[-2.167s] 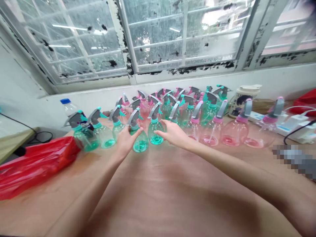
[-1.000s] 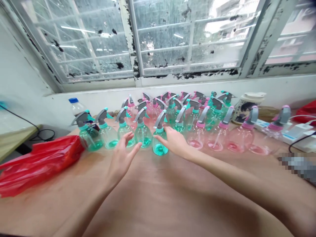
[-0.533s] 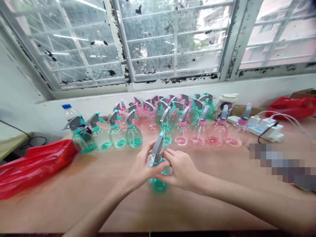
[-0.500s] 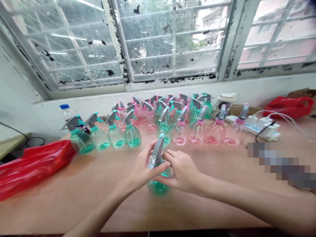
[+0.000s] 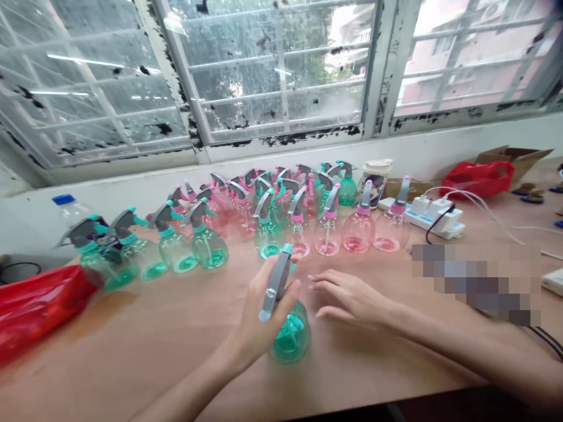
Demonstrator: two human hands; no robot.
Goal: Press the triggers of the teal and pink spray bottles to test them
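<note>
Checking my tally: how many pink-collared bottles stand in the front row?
4, right of centre: leftmost bottle, second bottle, third bottle, rightmost bottle. Pink bottles behind, partly hidden, aren't counted.

Green spray bottle is out of the front row; gap there now, beyond the left hand. Left hand alone has it at the neck. Right hand let go, now apart, right of left hand, fingers loosely extended. View swung right.
</note>
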